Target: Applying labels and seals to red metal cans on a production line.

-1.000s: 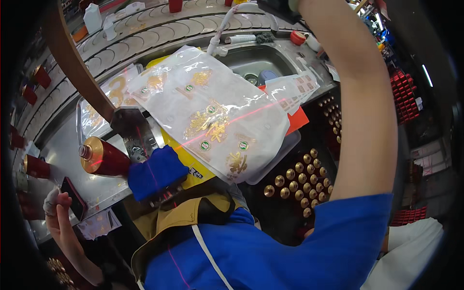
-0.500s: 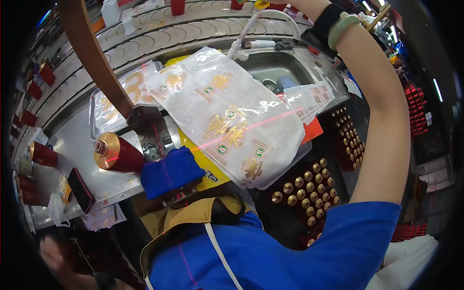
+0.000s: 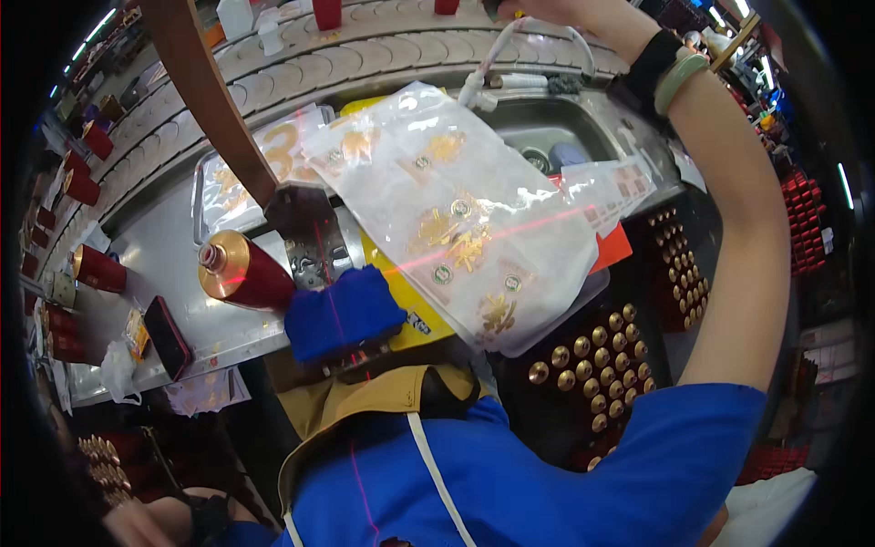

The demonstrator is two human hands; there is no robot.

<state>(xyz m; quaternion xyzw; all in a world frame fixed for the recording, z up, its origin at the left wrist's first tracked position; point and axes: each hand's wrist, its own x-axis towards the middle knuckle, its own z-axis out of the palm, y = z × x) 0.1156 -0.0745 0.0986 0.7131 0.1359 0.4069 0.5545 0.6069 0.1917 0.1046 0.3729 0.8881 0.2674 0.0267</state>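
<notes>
My right arm reaches far across the bench. My right hand (image 3: 540, 9) is cut by the top edge, its visible fingers bent around something small with dark and yellow parts that I cannot make out. Low at the left, my left hand (image 3: 137, 523) is smeared by motion, close to several gold-capped red bottles (image 3: 102, 460). On the bench a red bottle (image 3: 248, 273) with a gold shoulder lies tilted against a metal stand, beside a folded blue cloth (image 3: 344, 314). White sheets with gold transfer prints (image 3: 437, 196) lie to the right of it.
A steel sink (image 3: 583, 137) with a white tap (image 3: 474, 89) stands behind the sheets. A brown upright post (image 3: 205, 82) rises at the left. Beyond runs a conveyor (image 3: 365, 55) carrying red cups. A phone (image 3: 168, 337) leans at the bench edge. More gold-topped bottles (image 3: 606, 360) stand at right.
The view has shifted, so the bench appears farther right. My left hand has dropped lower, uncovering gold-capped bottles at the left. My right hand stays at the far top edge.
</notes>
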